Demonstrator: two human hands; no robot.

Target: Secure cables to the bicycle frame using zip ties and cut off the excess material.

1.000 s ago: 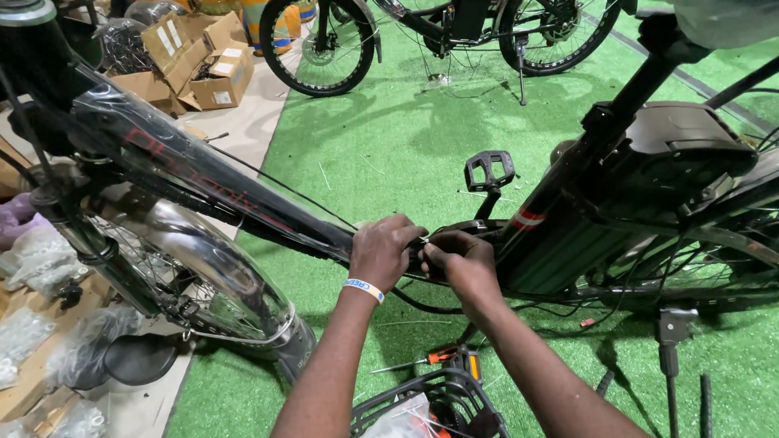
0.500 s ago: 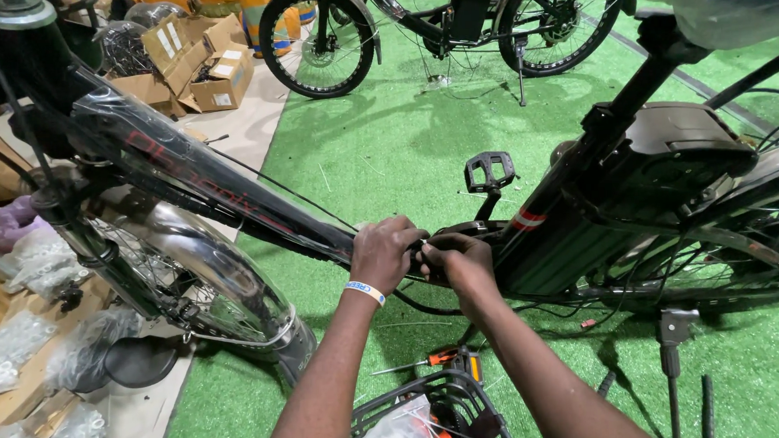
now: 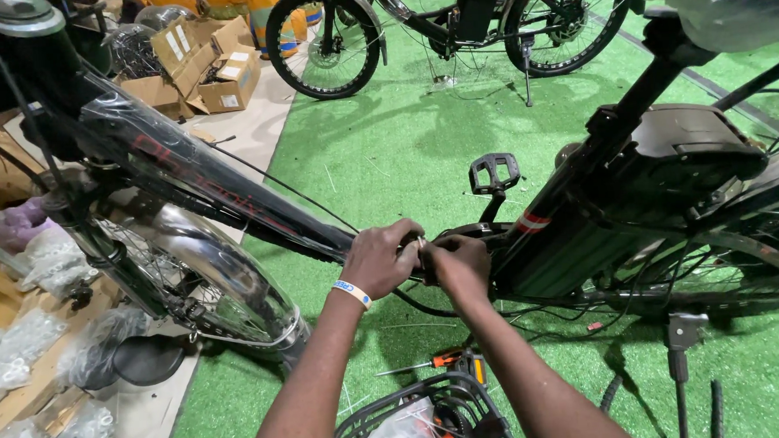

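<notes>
I keep my left hand (image 3: 381,261) clamped on the down tube (image 3: 231,195) – right hand (image 3: 458,264) pinching the cable (image 3: 424,302) – avoiding kinks.

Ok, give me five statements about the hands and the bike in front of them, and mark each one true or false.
1. Both hands, the left hand and the right hand, meet at the black bike frame. True.
2. The left wrist carries a wristband. True.
3. The floor under the bike is bare concrete. False: it is green turf.
4. A pedal shows just beyond the hands. True.
5. The orange-handled screwdriver is in the right hand. False: it lies on the turf below the hands.
</notes>
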